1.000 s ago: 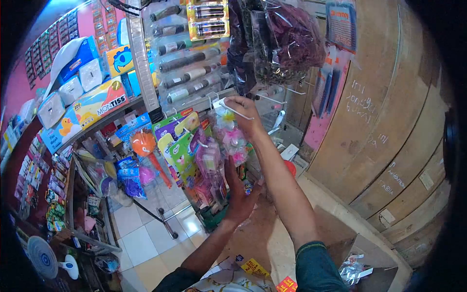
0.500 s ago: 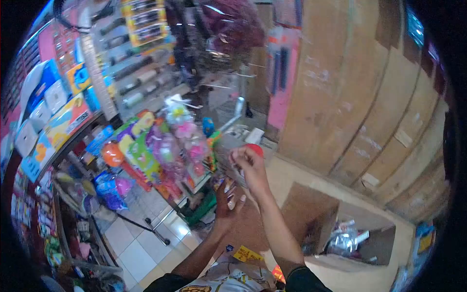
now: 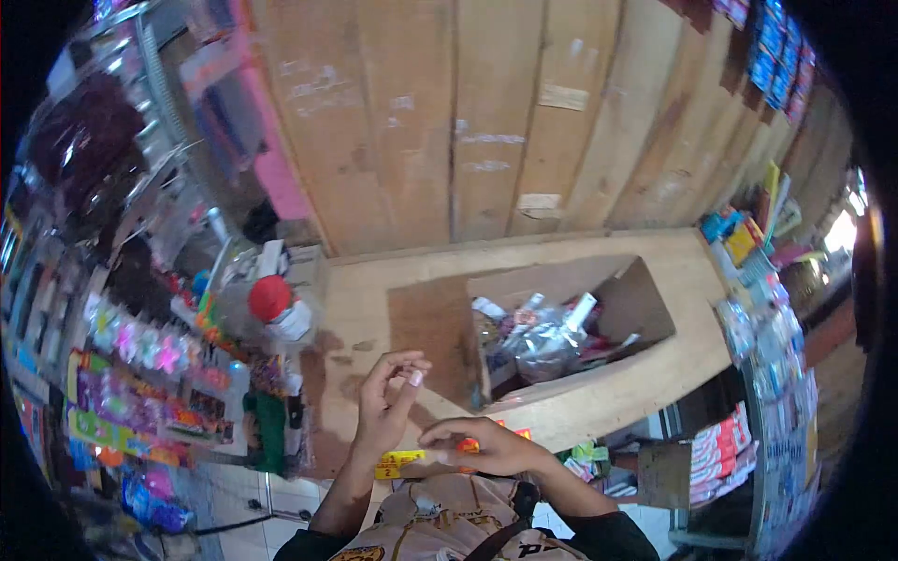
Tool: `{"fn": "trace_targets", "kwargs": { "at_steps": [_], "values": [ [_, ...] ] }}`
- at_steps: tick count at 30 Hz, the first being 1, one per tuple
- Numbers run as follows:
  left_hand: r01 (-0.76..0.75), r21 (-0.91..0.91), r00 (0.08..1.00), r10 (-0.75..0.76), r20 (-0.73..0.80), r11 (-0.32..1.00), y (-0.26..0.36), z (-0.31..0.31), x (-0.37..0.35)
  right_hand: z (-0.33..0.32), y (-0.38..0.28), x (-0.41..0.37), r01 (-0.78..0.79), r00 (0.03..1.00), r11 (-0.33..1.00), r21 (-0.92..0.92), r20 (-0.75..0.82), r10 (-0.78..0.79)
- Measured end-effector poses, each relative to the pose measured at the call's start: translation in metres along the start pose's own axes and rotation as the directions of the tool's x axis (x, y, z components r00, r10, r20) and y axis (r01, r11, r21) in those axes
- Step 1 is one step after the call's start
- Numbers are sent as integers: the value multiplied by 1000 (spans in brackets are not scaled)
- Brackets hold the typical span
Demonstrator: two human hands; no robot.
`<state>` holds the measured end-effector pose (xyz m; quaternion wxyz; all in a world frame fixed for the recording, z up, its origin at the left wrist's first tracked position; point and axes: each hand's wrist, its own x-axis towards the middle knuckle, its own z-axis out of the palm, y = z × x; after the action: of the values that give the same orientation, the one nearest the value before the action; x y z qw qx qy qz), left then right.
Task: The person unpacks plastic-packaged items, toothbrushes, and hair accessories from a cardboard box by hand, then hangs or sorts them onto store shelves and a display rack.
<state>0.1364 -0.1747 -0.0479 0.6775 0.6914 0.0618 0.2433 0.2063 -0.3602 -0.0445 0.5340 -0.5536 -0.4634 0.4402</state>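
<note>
My left hand (image 3: 384, 404) is raised over the near edge of the wooden counter (image 3: 365, 271), left of the open cardboard box (image 3: 645, 285). Its fingers are loosely curled, with the thumb a little apart from them, and nothing shows in its grasp. My right hand (image 3: 496, 451) hovers in front of my body, fingers bent and apart, also without anything visible in it. A yellow printed label (image 3: 400, 463) and a red-orange packet (image 3: 468, 446) lie close by, partly hidden by my hands. Inside the box are a clear plastic bag (image 3: 550, 353) and white-ended items.
At the counter's left end is a round red object (image 3: 270, 298) beside a white one. Hanging packaged goods (image 3: 140, 411) crowd the left. Plank walls (image 3: 402, 122) rise behind. To the right stand a rack of packets (image 3: 784, 374) and pink-and-white packs (image 3: 720, 458).
My view has swung right, from the hanging goods to the counter and box. My left hand has lifted away from the goods; my right hand has come down from beside the red object toward my body.
</note>
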Motion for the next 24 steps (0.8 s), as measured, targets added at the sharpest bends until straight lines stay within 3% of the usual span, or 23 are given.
{"fn": "trace_targets", "kwargs": {
  "at_steps": [5, 8, 9, 12, 15, 18, 19, 22, 24],
  "values": [
    [-83, 169, 950, 27, 311, 982, 2, 77, 15, -64, -30, -72, 26, 999, 970, -241, -30, -34],
    [-231, 344, 882, 46, 469, 910, 9, 112, 25, -109, -58, -100, -30, 961, 930, -367, -267, -74],
    [-269, 352, 885, 85, 459, 897, -7, 121, 24, -126, -57, -111, -80, 920, 917, -391, -384, -83],
    [-470, 545, 812, 99, 575, 694, -15, 127, 23, -183, -39, -134, -307, 731, 805, -508, -667, -142],
    [-446, 574, 802, 23, 597, 687, -16, 123, 22, -240, -3, -161, -481, 699, 611, -628, -696, -164],
    [-444, 578, 798, 9, 603, 685, -7, 124, 22, -262, 3, -174, -639, 735, 413, -649, -674, 79],
    [-461, 576, 796, 28, 604, 675, -6, 125, 22, -260, -12, -168, -683, 718, 462, -565, -633, 288],
    [-433, 594, 812, 7, 584, 678, -4, 128, 22, -270, 6, -171, -592, 792, 584, -555, -534, 296],
    [-402, 605, 824, -16, 567, 687, -8, 129, 24, -271, 17, -171, -614, 787, 500, -611, -525, 325]
  ]
}}
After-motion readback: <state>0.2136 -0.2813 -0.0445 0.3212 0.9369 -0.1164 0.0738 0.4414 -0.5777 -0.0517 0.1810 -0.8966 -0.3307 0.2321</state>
